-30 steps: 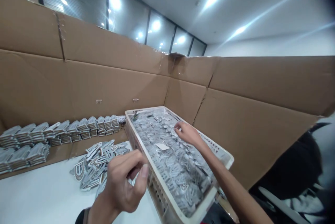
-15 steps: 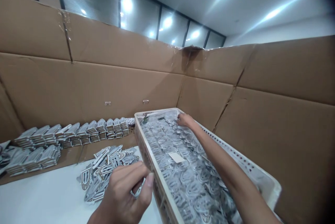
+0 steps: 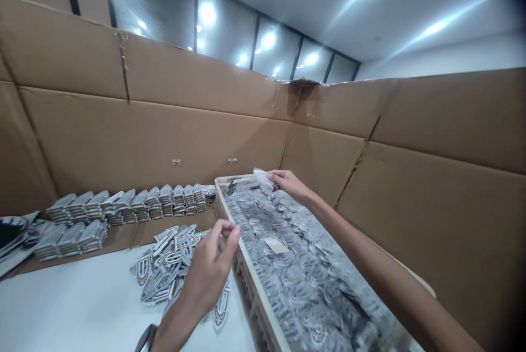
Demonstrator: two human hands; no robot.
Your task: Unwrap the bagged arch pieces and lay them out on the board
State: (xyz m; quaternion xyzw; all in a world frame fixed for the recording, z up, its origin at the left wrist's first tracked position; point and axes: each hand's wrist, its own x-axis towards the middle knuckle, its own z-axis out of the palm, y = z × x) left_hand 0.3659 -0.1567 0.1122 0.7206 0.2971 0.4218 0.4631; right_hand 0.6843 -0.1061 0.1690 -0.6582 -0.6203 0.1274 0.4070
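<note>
My right hand (image 3: pixel 287 185) reaches over the far end of a white plastic crate (image 3: pixel 252 291). Its fingers pinch a flat piece in a clear plastic bag (image 3: pixel 262 177), raised just above the rows of bagged pieces (image 3: pixel 304 280) that fill the crate. Beside the crate's left wall is my left hand (image 3: pixel 211 264), its fingers curled and the thumb near the index fingertip; I see nothing in it. Behind it lies a loose pile of white and gold arch-shaped pieces (image 3: pixel 168 259). One such piece (image 3: pixel 222 306) lies apart, next to the crate.
Stacked pieces (image 3: pixel 131 204) line the back of the white table (image 3: pixel 82 302) on a cardboard strip. Tall cardboard walls (image 3: pixel 197 138) enclose the back and right. A pale card (image 3: pixel 276 245) lies on the crate's contents. At far left are dark and white items (image 3: pixel 16 237).
My right hand has lifted a bagged piece from the crate's far end and moved slightly left. My left hand has moved up and drawn its fingers in. The view has shifted slightly.
</note>
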